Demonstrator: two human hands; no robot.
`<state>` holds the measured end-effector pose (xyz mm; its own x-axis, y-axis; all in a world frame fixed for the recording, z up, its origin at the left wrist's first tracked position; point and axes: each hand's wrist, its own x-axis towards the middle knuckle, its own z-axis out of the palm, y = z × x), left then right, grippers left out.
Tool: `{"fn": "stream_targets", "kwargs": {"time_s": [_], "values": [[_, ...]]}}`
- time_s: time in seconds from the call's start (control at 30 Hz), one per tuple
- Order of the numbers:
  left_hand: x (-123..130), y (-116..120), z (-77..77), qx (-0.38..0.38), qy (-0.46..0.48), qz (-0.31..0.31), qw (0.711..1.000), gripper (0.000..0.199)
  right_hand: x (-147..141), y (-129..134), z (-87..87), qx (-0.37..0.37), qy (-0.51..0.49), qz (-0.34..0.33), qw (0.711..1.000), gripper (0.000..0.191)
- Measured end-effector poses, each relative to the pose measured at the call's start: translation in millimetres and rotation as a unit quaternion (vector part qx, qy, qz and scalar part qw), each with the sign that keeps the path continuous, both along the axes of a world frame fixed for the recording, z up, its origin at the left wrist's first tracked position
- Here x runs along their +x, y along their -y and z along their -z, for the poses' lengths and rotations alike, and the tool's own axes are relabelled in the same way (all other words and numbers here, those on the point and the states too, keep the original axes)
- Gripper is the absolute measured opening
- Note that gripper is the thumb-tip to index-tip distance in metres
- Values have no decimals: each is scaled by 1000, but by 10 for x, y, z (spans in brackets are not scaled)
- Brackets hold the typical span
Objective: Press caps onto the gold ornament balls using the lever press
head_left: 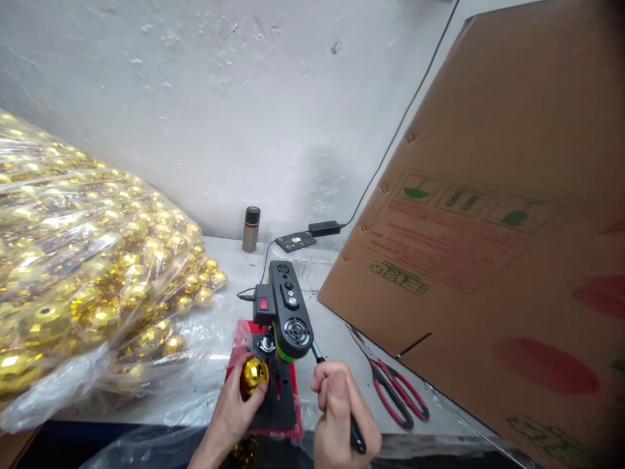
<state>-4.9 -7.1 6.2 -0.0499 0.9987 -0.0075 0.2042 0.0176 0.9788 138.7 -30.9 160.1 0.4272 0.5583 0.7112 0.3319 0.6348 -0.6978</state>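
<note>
My left hand (237,404) holds a shiny gold faceted ball (256,373) between thumb and fingers, over the black base plate (278,413) with its red edging. Beside the ball, above the plate, is a black machine (291,309) with round vents and a green lower rim. A small box with a red switch (263,304) is fixed to its left side. My right hand (344,413) is closed around the black handle (358,438) of a metal lever that runs up to the machine's right side.
A clear plastic bag of gold balls (97,260) fills the left. Behind the machine stand a dark-capped bottle (250,229) and a cabled black adapter (324,228). Red-and-black scissors (398,391) lie right of my right hand, beside a large cardboard box (488,215).
</note>
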Motion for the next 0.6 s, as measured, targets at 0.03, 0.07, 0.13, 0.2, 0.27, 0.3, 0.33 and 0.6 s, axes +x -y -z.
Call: {"fn": "stream_targets", "kwargs": {"time_s": [0.03,0.07,0.13,0.2,0.27,0.3,0.33,0.6], "values": [[14,8,20,22,-37,9,999,60,4,1,5,2,1,-1,1000,41],[29,16,40,45,-72,15,996,58,8,3,11,3,2,-1,1000,41],[62,30,78,91,-129,23,987,58,12,12,24,2,4,0,1000,41],[99,36,110,134,-161,24,978,58,13,22,36,-5,8,1,1000,40],[133,30,141,175,-183,24,967,55,12,30,48,-9,12,5,1000,39],[146,23,157,193,-194,29,961,53,12,32,54,-9,15,5,1000,39],[154,14,173,207,-203,34,956,52,12,33,59,-6,17,6,1000,40],[67,-76,156,215,-267,98,934,55,0,38,47,2,21,-1,1000,39]]}}
